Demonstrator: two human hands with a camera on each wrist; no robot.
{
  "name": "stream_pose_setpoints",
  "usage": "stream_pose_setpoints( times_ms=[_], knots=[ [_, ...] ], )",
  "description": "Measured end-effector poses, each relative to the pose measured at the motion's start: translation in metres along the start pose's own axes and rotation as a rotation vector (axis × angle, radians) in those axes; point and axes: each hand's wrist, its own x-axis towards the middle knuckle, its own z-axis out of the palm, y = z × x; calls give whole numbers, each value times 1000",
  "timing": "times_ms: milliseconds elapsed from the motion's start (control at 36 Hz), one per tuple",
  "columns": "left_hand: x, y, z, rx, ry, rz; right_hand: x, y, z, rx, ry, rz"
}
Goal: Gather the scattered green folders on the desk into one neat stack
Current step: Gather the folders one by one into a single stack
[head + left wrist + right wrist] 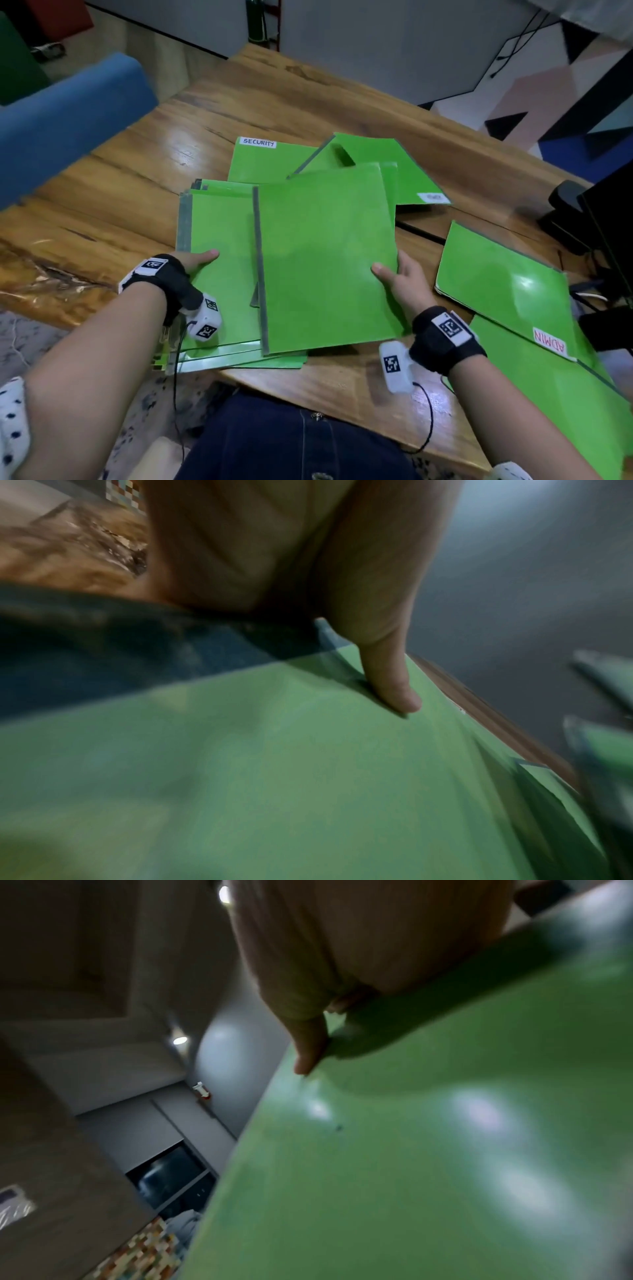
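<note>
Several green folders lie on the wooden desk (137,178). My left hand (197,260) grips the left edge of a rough stack of folders (219,246) near the desk's front, thumb on top (394,685). My right hand (399,277) holds a single green folder (322,260) by its right edge, thumb on top (308,1047), raised over the stack and shifted right of it. Loose folders lie behind: one labelled SECURITY (267,161), and a tilted one (404,164). At the right lie one folder (500,274) and one labelled ADMIN (548,370).
A blue chair back (68,116) stands at the left beyond the desk. Dark equipment and cables (582,219) sit at the desk's right edge. My lap in dark jeans (291,438) is under the front edge. The desk's far left part shows bare wood.
</note>
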Motion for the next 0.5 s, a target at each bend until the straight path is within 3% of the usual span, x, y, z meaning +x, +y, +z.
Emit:
stream_pose_setpoints(
  times_ms=[56, 194, 333, 500],
  knots=[
    [-1, -2, -2, -1, 8, 39, 5, -16, -2, -59, -37, -75],
    [22, -6, -4, -491, 26, -127, 25, -28, 9, -334, -148, 17],
    [14, 8, -1, -726, 76, -46, 38, -1, 46, -713, -100, 89],
    [26, -9, 4, -824, 53, -76, 54, 12, 53, -651, -8, 156]
  ],
)
